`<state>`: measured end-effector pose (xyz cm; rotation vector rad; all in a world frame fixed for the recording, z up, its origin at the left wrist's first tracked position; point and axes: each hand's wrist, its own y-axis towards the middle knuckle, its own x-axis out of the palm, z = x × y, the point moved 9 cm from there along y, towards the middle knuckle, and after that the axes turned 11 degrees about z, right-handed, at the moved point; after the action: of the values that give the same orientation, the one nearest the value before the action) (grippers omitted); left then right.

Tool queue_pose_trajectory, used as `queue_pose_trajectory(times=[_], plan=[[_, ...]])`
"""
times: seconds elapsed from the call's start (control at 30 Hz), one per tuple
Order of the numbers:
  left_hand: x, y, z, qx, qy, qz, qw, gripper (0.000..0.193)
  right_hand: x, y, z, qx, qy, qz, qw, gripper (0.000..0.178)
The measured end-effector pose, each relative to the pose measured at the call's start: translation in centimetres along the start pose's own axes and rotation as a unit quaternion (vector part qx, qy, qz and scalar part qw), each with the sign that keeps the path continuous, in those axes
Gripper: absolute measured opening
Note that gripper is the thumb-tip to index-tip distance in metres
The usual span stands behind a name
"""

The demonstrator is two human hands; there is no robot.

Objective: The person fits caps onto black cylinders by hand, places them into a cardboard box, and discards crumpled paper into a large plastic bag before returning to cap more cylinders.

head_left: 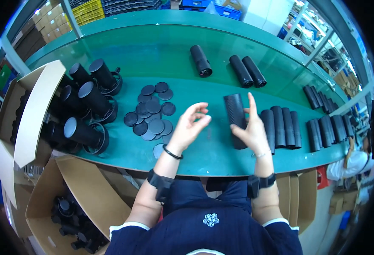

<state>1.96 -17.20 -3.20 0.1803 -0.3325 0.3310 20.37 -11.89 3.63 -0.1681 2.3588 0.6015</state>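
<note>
We see the ribbed black tube [234,107] between our hands, at three o'clock from the left hand [189,126] and ten o'clock from the right hand [253,129]. Our right grips it, thumb across its near part and one finger raised; our left is loosely curled, holding nothing, thumb and fingertips apart. On the counter [214,163], black discs [156,126] lie at nine o'clock from our left, and standing-close black tubes [279,127] at three o'clock from our right.
</note>
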Motion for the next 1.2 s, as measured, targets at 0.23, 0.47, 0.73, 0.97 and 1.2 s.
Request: queue_pose_trajectory(times=[0.23,0.47,0.73,0.97,1.2], plan=[[2.5,-3.4,7.5,0.172,0.185,-0.012,0.967,0.073,2.4,-3.8,-5.4,-0.062,0.35,-0.084,0.931,0.08],[2.3,-4.3,6.6,0.124,0.165,-0.069,0.976,0.074,2.6,-2.8,-6.0,0.006,0.425,-0.108,0.898,0.035],[3.8,-5.6,5.3,0.152,0.13,-0.059,0.978,0.058,2.2,-3.5,-5.1,0.041,0.453,-0.094,0.885,0.03],[6.0,-7.0,7.9,0.277,0.287,0.01,0.917,0.07,1.2,-2.0,-3.7,0.064,0.489,-0.091,0.865,0.025],[6.0,-7.2,7.6,0.294,0.36,-0.01,0.885,0.067,1.2,-1.7,-2.5,0.038,0.528,-0.13,0.838,0.014]])
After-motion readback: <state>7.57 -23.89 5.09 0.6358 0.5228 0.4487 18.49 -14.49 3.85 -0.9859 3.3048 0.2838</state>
